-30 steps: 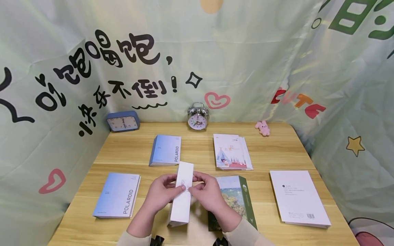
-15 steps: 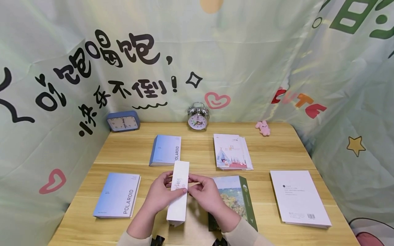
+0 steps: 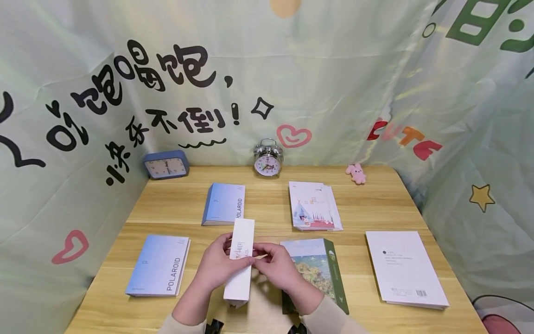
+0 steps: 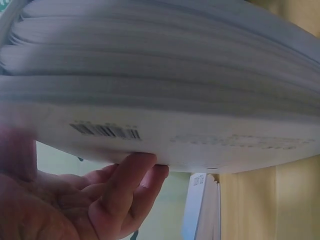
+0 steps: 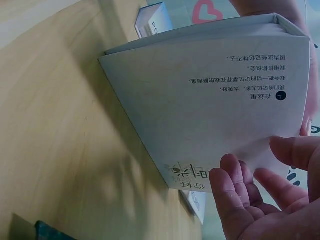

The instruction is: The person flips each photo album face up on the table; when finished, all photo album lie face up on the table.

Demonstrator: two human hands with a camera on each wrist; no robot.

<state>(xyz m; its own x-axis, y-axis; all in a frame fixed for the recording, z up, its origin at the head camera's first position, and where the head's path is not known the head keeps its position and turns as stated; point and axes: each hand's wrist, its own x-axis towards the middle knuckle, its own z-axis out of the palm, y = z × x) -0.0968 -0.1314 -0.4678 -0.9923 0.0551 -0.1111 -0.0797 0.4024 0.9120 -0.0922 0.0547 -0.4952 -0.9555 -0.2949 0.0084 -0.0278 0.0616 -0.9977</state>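
A thick white book (image 3: 240,280) stands on edge with its spine up, close over the table. My left hand (image 3: 217,264) grips it, thumb across the spine and fingers along the far cover. In the left wrist view, its page block (image 4: 165,65) shows above a barcode on the cover, where the left fingertips (image 4: 142,162) touch. My right hand (image 3: 277,266) is at the book's right side, its fingers loosely bent. The right wrist view shows those fingers (image 5: 232,180) overlapping the printed cover, the thumb near the spine edge.
Two blue POLAROID books (image 3: 158,264) lie at the left and back left. A seaside-painting book (image 3: 314,269) lies under the right forearm. A white book (image 3: 404,269) is at the right, a tent-picture book (image 3: 313,206) behind. Clocks (image 3: 268,162) and a pink toy (image 3: 356,173) line the back.
The white book has shifted slightly left and turned a little. My right thumb has slid off its spine to the right side, while the left hand has kept its grip.
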